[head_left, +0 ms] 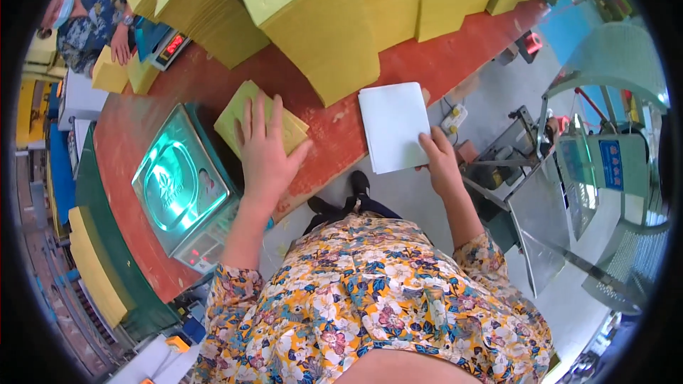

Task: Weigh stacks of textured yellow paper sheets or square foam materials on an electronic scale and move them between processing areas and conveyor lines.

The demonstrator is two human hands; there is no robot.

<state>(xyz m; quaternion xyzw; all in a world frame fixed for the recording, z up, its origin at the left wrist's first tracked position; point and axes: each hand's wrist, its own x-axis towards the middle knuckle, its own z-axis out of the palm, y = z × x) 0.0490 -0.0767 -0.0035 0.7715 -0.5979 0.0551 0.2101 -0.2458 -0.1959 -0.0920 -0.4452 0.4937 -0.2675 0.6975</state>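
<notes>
My left hand (267, 149) lies with its fingers spread over a small stack of yellow paper (242, 103) on the red tabletop. It rests on or just above the top sheet; which of the two I cannot tell. My right hand (442, 160) pinches the lower right edge of a white square sheaf of paper (393, 128), thumb on top and the other fingers mostly hidden beneath. The white sheaf reaches over the table's near edge. Left of the yellow stack stands a weighing scale (174, 181) with a shiny metal plate reflecting greenish light.
Tall stacks of yellow paper (327, 32) line the back of the red table (142, 242). At the far left a co-worker's hand (121, 46) is near a second scale (171, 46) with a red display. A metal frame (530, 220) and a chair (619, 64) stand at right.
</notes>
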